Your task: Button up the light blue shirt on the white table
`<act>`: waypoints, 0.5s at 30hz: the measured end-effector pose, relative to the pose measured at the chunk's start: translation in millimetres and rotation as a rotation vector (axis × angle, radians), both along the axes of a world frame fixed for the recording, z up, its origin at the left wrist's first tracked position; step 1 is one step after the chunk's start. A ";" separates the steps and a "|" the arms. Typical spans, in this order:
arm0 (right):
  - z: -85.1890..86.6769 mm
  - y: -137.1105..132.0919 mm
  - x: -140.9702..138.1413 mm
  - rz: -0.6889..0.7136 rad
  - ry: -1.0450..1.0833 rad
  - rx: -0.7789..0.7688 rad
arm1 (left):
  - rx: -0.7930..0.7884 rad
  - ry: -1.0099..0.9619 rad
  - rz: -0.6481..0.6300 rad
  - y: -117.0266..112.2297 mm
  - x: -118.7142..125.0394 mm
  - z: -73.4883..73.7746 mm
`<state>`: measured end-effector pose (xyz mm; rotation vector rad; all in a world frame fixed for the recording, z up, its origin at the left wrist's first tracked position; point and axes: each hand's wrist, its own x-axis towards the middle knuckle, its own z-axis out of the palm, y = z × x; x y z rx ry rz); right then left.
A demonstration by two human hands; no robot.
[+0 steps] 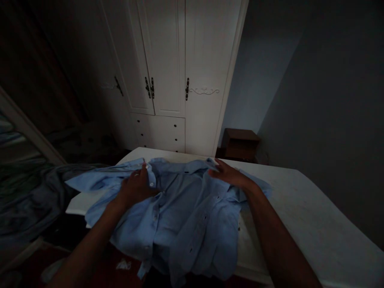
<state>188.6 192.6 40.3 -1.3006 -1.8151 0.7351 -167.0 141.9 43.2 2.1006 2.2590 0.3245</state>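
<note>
A light blue button-up shirt (pixel 186 200) lies spread on a white tabletop, its front unfastened and its collar towards the far edge. The lower part hangs over the near edge. My left hand (pixel 136 188) rests on the left front panel beside the collar, with thumb and index finger spread apart; a ring shows on one finger. On the other side, my right hand (pixel 229 174) has its fingers around the right end of the collar. One sleeve (pixel 96 180) stretches out to the left, while the other is partly hidden behind my right forearm.
The white table (pixel 306 216) extends to the right. Behind it stands a white wardrobe (pixel 207 52) with dark handles, and a small brown cabinet (pixel 241 142) by the wall. Crumpled grey fabric (pixel 33 204) lies at left. A reddish floor shows below.
</note>
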 end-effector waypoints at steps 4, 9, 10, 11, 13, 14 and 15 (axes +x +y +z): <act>1.7 -23.0 -17.1 0.139 -0.420 -0.064 | -0.179 0.061 -0.047 -9.9 -0.6 0.8; 8.6 -34.1 -37.3 0.065 -0.727 -0.059 | -0.109 -0.030 -0.065 -13.6 -0.9 11.9; 10.7 -34.4 -35.6 0.068 -0.738 -0.041 | -0.056 -0.092 -0.051 -14.1 -6.0 18.3; 13.2 -34.5 -32.1 0.077 -0.737 -0.013 | 0.007 -0.168 -0.030 -14.6 -12.7 26.3; 19.7 -35.2 -22.0 0.087 -0.721 0.053 | 0.167 -0.349 0.018 -14.8 -29.4 45.9; 24.3 -35.8 -16.5 0.079 -0.713 0.090 | 0.285 -0.445 0.043 -14.4 -38.3 57.4; 30.1 -36.6 -11.4 0.055 -0.705 0.132 | 0.425 -0.526 0.068 -13.6 -47.0 70.0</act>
